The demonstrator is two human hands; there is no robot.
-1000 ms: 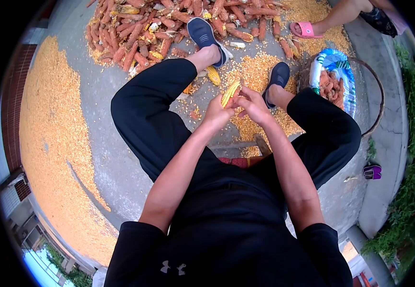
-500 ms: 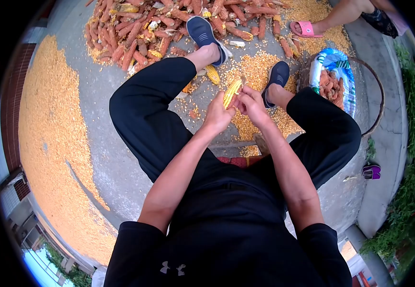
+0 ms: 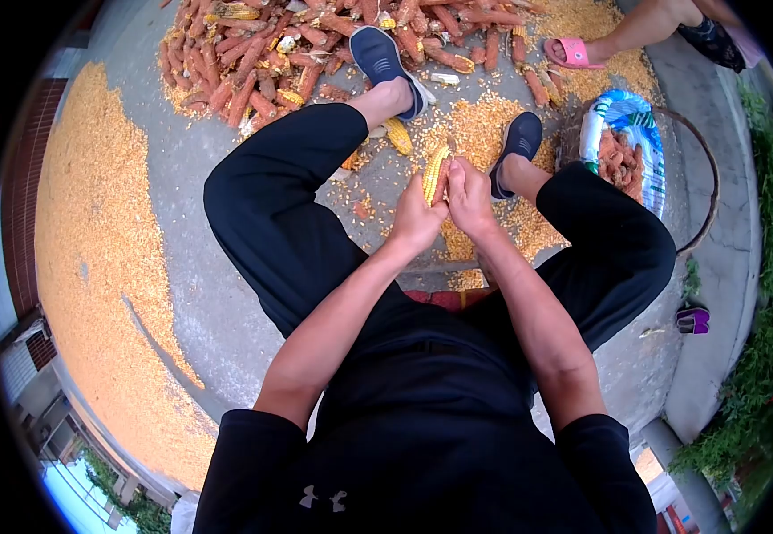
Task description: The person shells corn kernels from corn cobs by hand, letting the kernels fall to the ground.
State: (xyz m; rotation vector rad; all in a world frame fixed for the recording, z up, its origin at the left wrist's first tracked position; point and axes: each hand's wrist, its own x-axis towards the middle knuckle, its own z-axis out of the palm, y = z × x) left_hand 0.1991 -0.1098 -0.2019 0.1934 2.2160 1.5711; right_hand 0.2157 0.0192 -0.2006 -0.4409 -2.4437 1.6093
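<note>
A corn cob [image 3: 435,174], yellow kernels on its left side and bare red on its right, points up between my hands. My left hand [image 3: 417,216] is closed around its lower part. My right hand [image 3: 470,198] presses against the cob's right side, fingers curled and thumb up. Loose kernels [image 3: 480,125] lie on the ground beyond and beneath my hands. Another yellow cob [image 3: 398,136] rests beside my left shoe [image 3: 377,58].
A heap of reddish cobs [image 3: 244,67] lies ahead. Kernels [image 3: 101,267] spread at the left. At the right stand a lined basket [image 3: 619,160] with a tall handle and purple shoes [image 3: 693,320]. Another person's foot in a pink sandal [image 3: 573,53] is at the upper right.
The cob has turned more upright, showing more of its bare red side. My right hand has moved from its lower right to press closer along its side, its thumb now pointing up.
</note>
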